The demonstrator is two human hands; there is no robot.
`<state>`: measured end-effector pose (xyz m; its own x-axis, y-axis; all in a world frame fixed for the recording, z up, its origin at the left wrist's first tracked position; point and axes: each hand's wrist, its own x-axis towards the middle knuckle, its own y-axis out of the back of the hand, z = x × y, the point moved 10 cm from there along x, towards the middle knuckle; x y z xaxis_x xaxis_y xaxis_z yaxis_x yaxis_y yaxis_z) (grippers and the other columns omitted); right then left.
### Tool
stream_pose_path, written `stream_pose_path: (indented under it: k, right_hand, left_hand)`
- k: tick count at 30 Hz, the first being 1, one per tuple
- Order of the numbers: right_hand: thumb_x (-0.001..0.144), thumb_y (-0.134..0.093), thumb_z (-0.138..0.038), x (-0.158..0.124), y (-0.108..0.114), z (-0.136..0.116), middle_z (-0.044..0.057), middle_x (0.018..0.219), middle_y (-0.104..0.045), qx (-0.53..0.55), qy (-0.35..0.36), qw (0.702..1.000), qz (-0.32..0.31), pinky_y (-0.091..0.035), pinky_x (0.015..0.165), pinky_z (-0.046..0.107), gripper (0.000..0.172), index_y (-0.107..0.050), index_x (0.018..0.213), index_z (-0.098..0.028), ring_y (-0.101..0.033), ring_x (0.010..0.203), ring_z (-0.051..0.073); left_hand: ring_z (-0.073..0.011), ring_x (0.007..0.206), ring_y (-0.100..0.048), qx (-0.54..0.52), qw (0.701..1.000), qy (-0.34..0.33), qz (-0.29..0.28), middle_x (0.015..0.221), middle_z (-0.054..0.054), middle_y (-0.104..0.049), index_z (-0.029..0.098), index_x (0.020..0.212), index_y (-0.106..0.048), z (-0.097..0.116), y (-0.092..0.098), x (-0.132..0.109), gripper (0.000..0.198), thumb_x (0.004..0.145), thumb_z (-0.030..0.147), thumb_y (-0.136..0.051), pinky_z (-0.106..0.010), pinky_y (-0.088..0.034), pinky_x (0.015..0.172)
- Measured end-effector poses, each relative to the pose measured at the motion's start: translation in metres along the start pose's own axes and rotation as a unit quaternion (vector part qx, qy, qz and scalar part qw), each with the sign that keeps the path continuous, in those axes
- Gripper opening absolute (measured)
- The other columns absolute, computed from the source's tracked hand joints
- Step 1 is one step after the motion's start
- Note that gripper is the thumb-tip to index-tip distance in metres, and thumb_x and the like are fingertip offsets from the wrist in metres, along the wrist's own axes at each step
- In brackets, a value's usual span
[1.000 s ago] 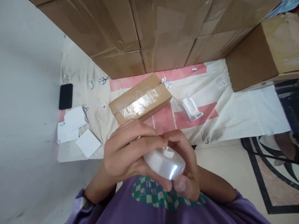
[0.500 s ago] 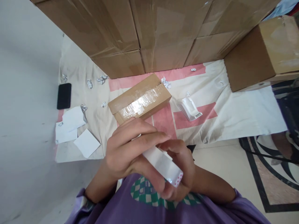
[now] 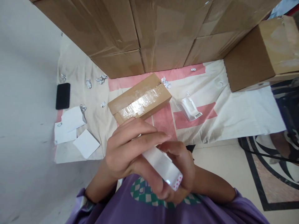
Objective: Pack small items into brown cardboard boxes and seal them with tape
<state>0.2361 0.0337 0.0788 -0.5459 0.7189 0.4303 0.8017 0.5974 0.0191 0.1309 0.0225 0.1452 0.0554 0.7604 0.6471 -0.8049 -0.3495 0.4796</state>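
While we look down at chest height, both of our hands close on one white tape roll (image 3: pixel 163 166). The roll is turned edge-on to the camera, tilted down to the right, and a red-dotted inner rim shows at its lower right end.

1. Our left hand (image 3: pixel 129 151) lies over the roll from above and from the left. Its fingers (image 3: pixel 149 138) are curled across the upper edge and grip it.
2. Our right hand (image 3: pixel 184 174) cups the roll from below and from the right. Its fingers wrap the far side, and the thumb presses near the dotted end.
3. The two hands touch each other around the roll, just above our purple shirt (image 3: pixel 210 211).

On the floor beyond the hands lies a cream cloth (image 3: pixel 245 118) with pink bands. A small taped carton (image 3: pixel 140 99) rests on it, near our fingertips in the picture. A white tape dispenser (image 3: pixel 189 109) stands just to the right of the carton, apart from it. To the left lie white paper sheets (image 3: pixel 74 130) and a black flat object (image 3: pixel 63 95). Crumpled scraps (image 3: pixel 101 79) are scattered near a wall of large cardboard boxes (image 3: pixel 151 31).
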Motion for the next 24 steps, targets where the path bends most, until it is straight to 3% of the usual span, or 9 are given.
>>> stream_pose_path:
  k: [3, 6, 14, 19, 24]
  right_hand:
    - [0.077, -0.074, -0.062, -0.008, 0.000, 0.005, -0.005, 0.069, -0.058, -0.007, -0.004, 1.000, 0.027, -0.049, 0.049, 0.028, 0.067, -0.044, 0.123, -0.024, -0.059, 0.051, 0.016]
    - [0.069, -0.081, -0.062, -0.011, -0.006, 0.008, -0.004, 0.072, -0.060, -0.023, -0.009, 1.000, 0.011, -0.050, 0.050, 0.029, 0.077, -0.042, 0.123, -0.024, -0.059, 0.051, 0.016]
    - [0.075, -0.073, -0.071, 0.001, 0.002, -0.013, -0.002, 0.070, -0.057, -0.050, 0.037, 0.997, 0.043, -0.041, 0.041, 0.032, 0.074, -0.049, 0.126, -0.023, -0.052, 0.048, 0.017]
    - [0.083, -0.067, -0.067, 0.003, 0.002, -0.014, -0.004, 0.065, -0.053, -0.038, 0.041, 0.998, 0.042, -0.040, 0.040, 0.032, 0.069, -0.048, 0.132, -0.022, -0.050, 0.045, 0.017]
    - [0.077, -0.072, -0.069, -0.001, 0.005, -0.014, -0.004, 0.064, -0.054, -0.075, 0.025, 0.995, 0.059, -0.043, 0.044, 0.032, 0.071, -0.051, 0.127, -0.023, -0.053, 0.048, 0.018]
  left_hand:
    - [-0.0142, 0.065, -0.062, 0.013, 1.000, 0.017, -0.011, 0.085, -0.004, -0.070, 0.021, 0.109, -0.072, -0.004, -0.002, -0.001, 0.038, 0.096, 0.053, -0.056, -0.030, -0.052, 0.059]
    - [-0.0153, 0.064, -0.062, 0.014, 1.000, 0.019, -0.010, 0.083, -0.004, -0.070, 0.024, 0.110, -0.072, -0.007, -0.002, -0.003, 0.040, 0.097, 0.056, -0.052, -0.030, -0.052, 0.056]
    - [-0.0147, 0.064, -0.062, -0.012, 1.000, 0.023, -0.005, 0.084, -0.004, -0.070, 0.023, 0.108, -0.073, -0.008, 0.000, -0.001, 0.035, 0.099, 0.050, -0.053, -0.030, -0.054, 0.057]
    - [-0.0142, 0.067, -0.063, -0.035, 0.999, 0.019, -0.012, 0.085, -0.005, -0.070, 0.019, 0.108, -0.074, -0.009, 0.000, -0.002, 0.036, 0.099, 0.048, -0.054, -0.029, -0.055, 0.059]
    - [-0.0149, 0.065, -0.062, -0.036, 0.999, 0.022, -0.012, 0.083, -0.004, -0.071, 0.022, 0.110, -0.073, -0.012, -0.001, -0.003, 0.041, 0.097, 0.055, -0.052, -0.031, -0.054, 0.056]
